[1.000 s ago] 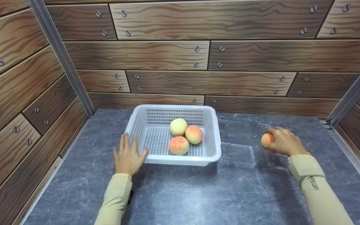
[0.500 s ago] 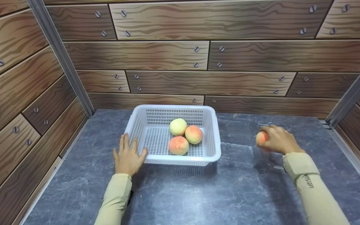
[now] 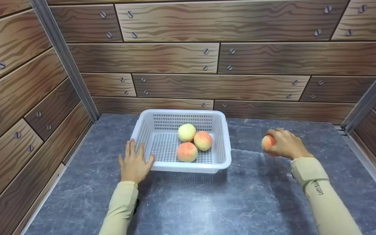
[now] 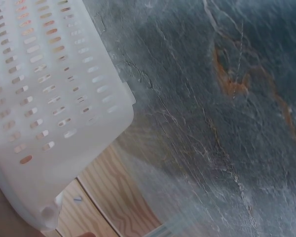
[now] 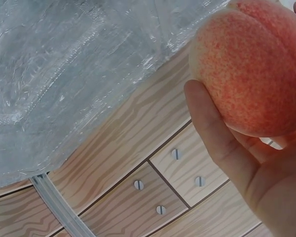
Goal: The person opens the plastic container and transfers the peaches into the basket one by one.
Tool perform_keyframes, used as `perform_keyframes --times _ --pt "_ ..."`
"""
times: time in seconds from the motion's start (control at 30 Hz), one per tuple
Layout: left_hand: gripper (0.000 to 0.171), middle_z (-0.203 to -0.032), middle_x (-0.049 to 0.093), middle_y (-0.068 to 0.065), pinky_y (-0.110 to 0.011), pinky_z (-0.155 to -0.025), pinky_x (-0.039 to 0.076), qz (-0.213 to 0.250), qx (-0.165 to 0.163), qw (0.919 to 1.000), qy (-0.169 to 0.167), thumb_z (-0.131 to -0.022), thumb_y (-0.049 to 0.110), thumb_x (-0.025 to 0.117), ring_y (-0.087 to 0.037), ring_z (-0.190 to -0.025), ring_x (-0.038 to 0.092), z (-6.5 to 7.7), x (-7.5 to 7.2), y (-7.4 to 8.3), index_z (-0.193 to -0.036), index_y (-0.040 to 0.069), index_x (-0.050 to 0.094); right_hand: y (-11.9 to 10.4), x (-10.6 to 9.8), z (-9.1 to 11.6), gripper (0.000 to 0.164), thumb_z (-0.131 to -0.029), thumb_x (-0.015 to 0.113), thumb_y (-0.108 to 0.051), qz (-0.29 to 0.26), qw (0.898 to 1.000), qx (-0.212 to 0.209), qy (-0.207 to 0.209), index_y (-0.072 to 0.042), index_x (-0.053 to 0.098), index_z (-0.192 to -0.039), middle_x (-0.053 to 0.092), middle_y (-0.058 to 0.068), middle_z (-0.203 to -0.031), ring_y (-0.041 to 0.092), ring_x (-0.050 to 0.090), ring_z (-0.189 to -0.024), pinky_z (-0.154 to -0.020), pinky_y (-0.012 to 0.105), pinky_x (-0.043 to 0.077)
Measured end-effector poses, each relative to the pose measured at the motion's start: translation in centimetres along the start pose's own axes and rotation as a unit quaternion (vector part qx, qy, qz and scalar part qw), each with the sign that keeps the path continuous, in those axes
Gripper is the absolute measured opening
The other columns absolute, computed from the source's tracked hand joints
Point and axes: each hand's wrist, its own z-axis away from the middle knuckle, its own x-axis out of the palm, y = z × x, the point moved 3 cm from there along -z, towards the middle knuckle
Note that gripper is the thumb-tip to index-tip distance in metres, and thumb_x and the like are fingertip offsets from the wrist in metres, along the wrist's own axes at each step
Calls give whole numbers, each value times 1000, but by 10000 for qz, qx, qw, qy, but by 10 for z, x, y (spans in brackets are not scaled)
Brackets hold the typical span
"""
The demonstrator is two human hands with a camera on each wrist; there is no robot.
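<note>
A white slotted plastic basket [image 3: 224,156] stands near the back of the table, and its perforated side [image 4: 64,98] fills the left of the left wrist view. Three peaches lie inside: a pale yellow one [image 3: 186,132], a red-yellow one [image 3: 203,140] and a pinkish one [image 3: 187,152] toward the front. My left hand [image 3: 133,165] rests at the basket's front left corner, fingers spread and straight. Right of the basket, my right hand [image 3: 284,143] holds another peach [image 5: 256,69] with thumb and fingers round it, apart from the basket.
The grey marbled tabletop [image 3: 188,202] carries the basket. Wood-plank-patterned walls [image 3: 175,58] close off the back and both sides. A metal corner post [image 3: 67,62] rises at the back left. A small pale mark [image 3: 289,175] shows near the right sleeve.
My right hand has moved left toward the basket with the peach in its grip. The left hand, the basket and the peaches in it have stayed put.
</note>
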Motion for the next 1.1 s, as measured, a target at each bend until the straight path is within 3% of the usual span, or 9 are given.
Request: perform_keyframes --times 0.6,1.1 --pt "64 -156 33 -30 -77 -103 30 -57 -2 10000 42 -96 43 53 -45 -146 27 -1 -2 0 -142 -1 54 -23 6 -9 59 -74 79 -28 -113 9998 -151 -74 5 61 -120 62 28 -116 48 61 -102 -80 66 52" --pt "65 -155 34 -31 -78 -104 28 13 20 10000 54 -94 43 54 -47 -145 28 0 -2 2 -141 -2 55 -40 13 -16 52 -71 79 -25 -243 9990 -362 126 2 65 -113 65 22 -103 42 64 -91 -75 61 55"
